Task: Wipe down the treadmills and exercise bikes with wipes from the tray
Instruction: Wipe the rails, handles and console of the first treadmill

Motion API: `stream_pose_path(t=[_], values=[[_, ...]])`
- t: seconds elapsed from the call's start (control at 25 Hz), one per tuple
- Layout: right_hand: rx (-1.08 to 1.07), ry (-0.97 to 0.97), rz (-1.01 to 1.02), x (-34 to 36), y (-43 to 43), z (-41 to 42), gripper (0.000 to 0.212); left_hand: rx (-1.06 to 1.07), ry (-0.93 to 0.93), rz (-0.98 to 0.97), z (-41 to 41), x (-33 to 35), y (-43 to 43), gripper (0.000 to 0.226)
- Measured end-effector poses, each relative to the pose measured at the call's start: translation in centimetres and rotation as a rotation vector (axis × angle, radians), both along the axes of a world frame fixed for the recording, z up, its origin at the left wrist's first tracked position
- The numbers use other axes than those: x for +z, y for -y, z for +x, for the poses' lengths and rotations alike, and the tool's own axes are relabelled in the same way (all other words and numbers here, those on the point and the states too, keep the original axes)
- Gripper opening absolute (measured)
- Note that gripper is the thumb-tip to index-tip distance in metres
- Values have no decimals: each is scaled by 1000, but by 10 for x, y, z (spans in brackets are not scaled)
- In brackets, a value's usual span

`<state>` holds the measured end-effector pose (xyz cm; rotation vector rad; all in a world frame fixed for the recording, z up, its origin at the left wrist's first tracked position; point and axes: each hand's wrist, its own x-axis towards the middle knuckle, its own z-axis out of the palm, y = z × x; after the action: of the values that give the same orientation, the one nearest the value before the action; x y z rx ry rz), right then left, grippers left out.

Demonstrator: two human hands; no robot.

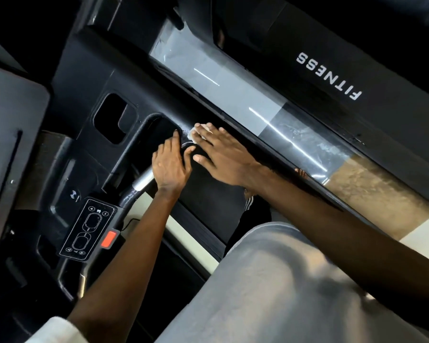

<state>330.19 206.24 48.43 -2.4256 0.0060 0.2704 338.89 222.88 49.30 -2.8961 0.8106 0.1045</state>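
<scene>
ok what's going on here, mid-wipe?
Yes. A person is wiping a treadmill console. The right hand lies flat, fingers straight, pressing a white wipe onto the console ridge beside the glossy screen. The left hand grips the bar next to it, seemingly for support. Smears show on the screen's right part.

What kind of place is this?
Probably a gym. FITNESS lettering on a black machine, a control panel with plus/minus keys beside a red switch, and the right hand pressing a white wipe onto it.
</scene>
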Motion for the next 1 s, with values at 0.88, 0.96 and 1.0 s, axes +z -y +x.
stream_pose_path(t=[0.88,0.96,1.0], values=[[-695,-100,-407,9,-98,-135,59,-353,-241,-470,15,3,-44,46],[-782,-109,-414,10,-95,-146,57,-386,-227,-456,18,1,-44,46],[-834,-110,-417,10,-93,-156,56,-405,-217,-439,18,0,-45,46]])
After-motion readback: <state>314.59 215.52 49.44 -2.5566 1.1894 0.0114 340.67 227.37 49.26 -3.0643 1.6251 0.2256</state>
